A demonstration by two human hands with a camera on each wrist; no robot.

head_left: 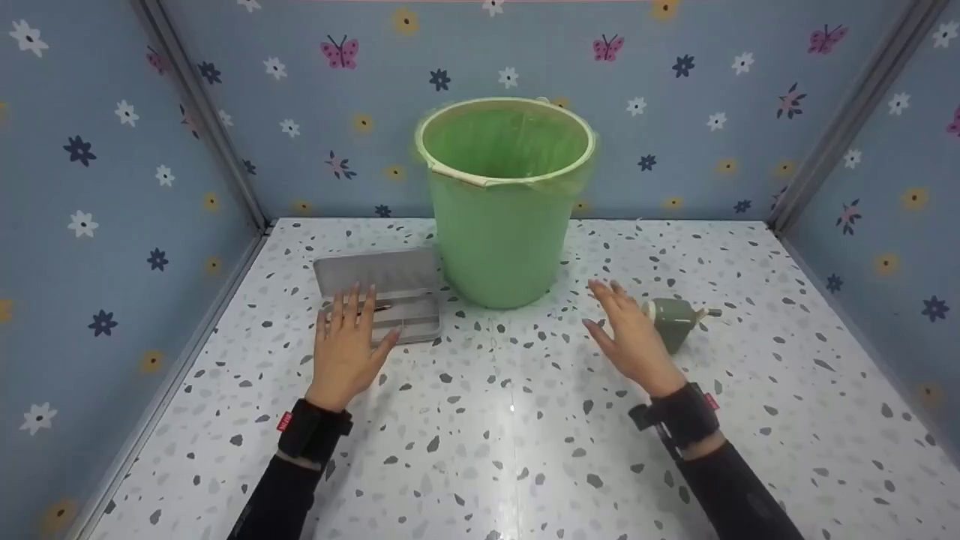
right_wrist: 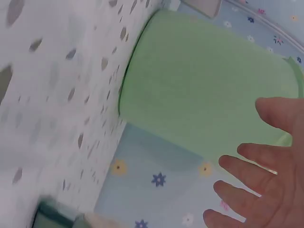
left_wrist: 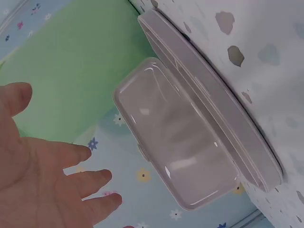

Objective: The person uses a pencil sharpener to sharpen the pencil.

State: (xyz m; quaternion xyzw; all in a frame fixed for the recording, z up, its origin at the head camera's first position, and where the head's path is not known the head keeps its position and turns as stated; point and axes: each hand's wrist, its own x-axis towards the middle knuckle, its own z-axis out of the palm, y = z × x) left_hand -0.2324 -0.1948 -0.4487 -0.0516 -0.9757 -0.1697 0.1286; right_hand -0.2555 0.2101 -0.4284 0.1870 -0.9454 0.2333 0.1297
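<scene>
My left hand (head_left: 346,358), fingers spread, is above the near side of an open grey pencil case (head_left: 420,319) and holds nothing. The case's lid (head_left: 375,271) is tipped back; a thin pencil-like item (head_left: 384,307) shows inside, partly hidden by the fingers. In the left wrist view the lid (left_wrist: 171,142) stands apart from the fingertips. My right hand (head_left: 632,339) hovers with straight fingers, just left of a green crank-handled device (head_left: 675,319) that looks like a pencil sharpener, partly covered by the hand. Only its blurred edge (right_wrist: 52,217) enters the right wrist view.
A tall green bin (head_left: 502,240) with a green liner stands at the back, between the hands and against the flowered wall (head_left: 690,112). Side walls (head_left: 82,247) border the speckled white table (head_left: 487,435) on both sides.
</scene>
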